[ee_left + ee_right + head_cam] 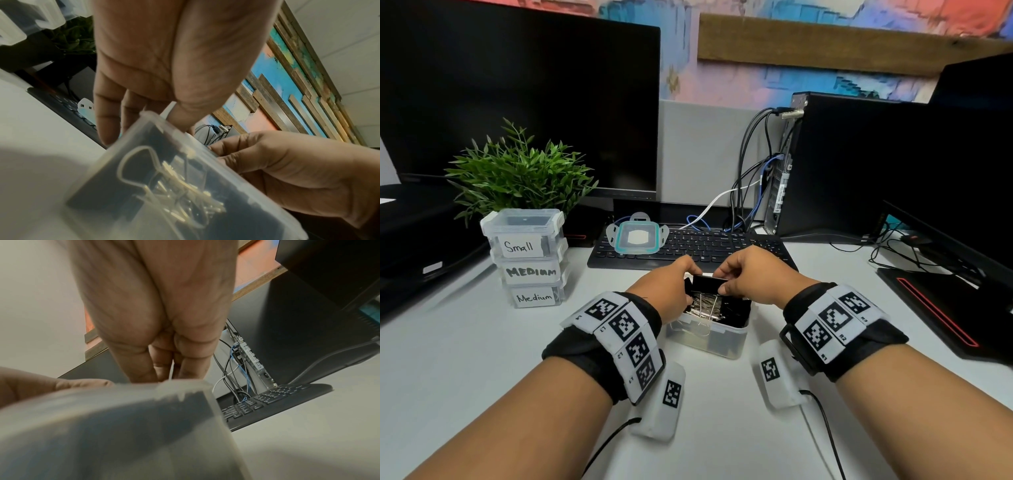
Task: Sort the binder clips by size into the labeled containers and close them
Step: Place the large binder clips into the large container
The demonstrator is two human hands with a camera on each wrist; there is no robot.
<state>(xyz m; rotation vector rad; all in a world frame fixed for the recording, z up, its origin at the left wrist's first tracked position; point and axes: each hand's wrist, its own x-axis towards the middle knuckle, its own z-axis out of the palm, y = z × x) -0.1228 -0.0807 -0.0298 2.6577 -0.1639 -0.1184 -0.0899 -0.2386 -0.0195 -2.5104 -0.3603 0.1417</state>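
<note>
An open clear container (722, 337) stands in the middle of the desk, packed with large black binder clips (705, 308) with silver handles. Both hands hover over its far rim and together hold one large black binder clip (709, 283). My left hand (690, 274) grips the clip's left end, my right hand (722, 279) pinches its right end. In the left wrist view the container (127, 162) shows wire handles through its wall, with the left fingers (107, 116) curled behind the rim. The right wrist view shows the right fingers (162, 363) pressed together above the blurred container (123, 426).
A stack of three closed containers (527, 260) labeled Small, MEDIUM and Medium stands at the left beside a green plant (517, 171). A teal-rimmed lid (635, 237) lies on the black keyboard (705, 245). Monitors, a computer tower (842, 164) and cables fill the back.
</note>
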